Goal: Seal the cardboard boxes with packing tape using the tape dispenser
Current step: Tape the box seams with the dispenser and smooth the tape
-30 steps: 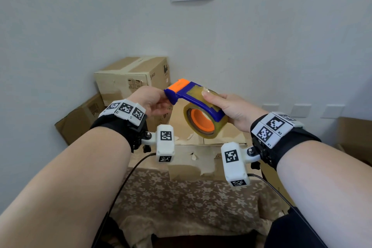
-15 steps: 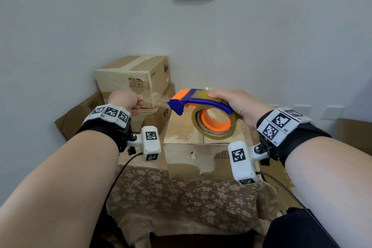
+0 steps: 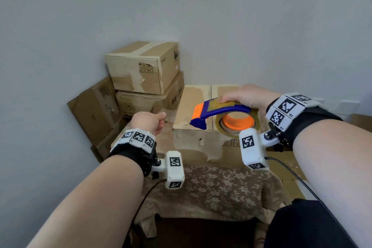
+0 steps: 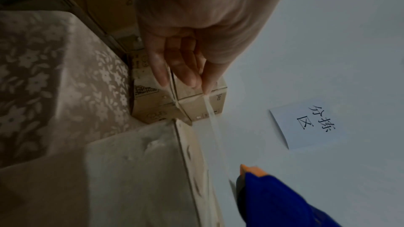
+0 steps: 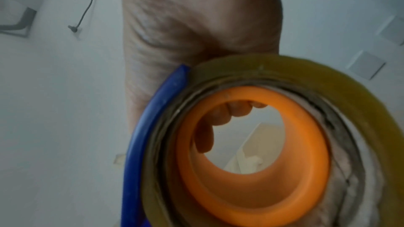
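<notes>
Right hand [image 3: 248, 95] wrapped over blue-and-orange plastic tape dispenser [image 3: 219, 110], fingers curled through the orange core, roll of yellowish clear packing tape [image 3: 237, 125] hanging beneath. Left hand [image 3: 148, 122] pinching the free tape end [image 4: 211, 115] between thumb and fingertips, at 9 o'clock from the dispenser nose. Strip stretched taut left-to-right, long axis crossing the near left corner of the worn open-seam cardboard box [image 3: 201, 104] on the floral-cloth table [image 3: 217, 187]. Box at 12 o'clock, just beyond and below both hands; seam running toward 12. Versus half a second ago: hands lower and further apart, more tape drawn out. Likely next: swing strip onto seam.
</notes>
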Motion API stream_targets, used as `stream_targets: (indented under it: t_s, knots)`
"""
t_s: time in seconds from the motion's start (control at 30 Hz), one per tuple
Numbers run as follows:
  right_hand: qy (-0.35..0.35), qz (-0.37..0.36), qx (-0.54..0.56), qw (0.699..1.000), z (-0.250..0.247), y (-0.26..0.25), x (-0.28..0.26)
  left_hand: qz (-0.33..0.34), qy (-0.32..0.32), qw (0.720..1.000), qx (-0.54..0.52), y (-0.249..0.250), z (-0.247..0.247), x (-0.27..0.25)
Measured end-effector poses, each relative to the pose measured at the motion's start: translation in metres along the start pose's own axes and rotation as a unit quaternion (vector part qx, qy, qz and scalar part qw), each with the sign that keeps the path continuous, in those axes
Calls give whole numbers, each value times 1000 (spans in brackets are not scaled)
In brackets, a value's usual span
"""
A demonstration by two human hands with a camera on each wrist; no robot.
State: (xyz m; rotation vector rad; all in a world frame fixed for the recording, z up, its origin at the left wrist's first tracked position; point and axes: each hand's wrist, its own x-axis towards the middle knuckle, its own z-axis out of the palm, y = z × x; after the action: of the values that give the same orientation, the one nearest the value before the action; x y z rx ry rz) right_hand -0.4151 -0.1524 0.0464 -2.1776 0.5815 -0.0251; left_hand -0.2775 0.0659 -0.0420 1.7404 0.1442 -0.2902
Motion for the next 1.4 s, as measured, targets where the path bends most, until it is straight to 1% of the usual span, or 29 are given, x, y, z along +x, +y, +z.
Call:
stream_targets:
  t_s: [0.1,0.27,0.4,0.53,0.63,0.73,1.07,1.17,1.27,1.4]
  knots:
    - [-4,-5,-46,999,1,-2,1,3,5,1000,-3,-14,3,-2]
    - [-8,-1,-105,994,7,-7,2,-2,40,999,-2,-32,2,-2]
    - [-12,-3,-132,991,13,-8,3,1,69,998,5,-41,-1,-1]
    - [15,-7,-150,989,15,-7,5,-3,54,998,18,-42,-1,-2]
    - [37,-4,-151,988,15,-7,8,-8,71,997,32,-43,0,0]
    - [39,-10,-180,983,17,-8,9,-6,87,995,42,-46,1,2]
    - [58,-35,-245,967,27,-8,14,-2,88,994,58,-53,1,8]
    - [63,-38,-261,963,30,-8,15,-16,71,995,67,-56,2,11]
    - [63,-58,-298,951,38,-9,13,-29,56,996,59,-57,5,10]
    - [122,-103,-388,908,53,-14,4,-39,31,996,72,-58,7,6]
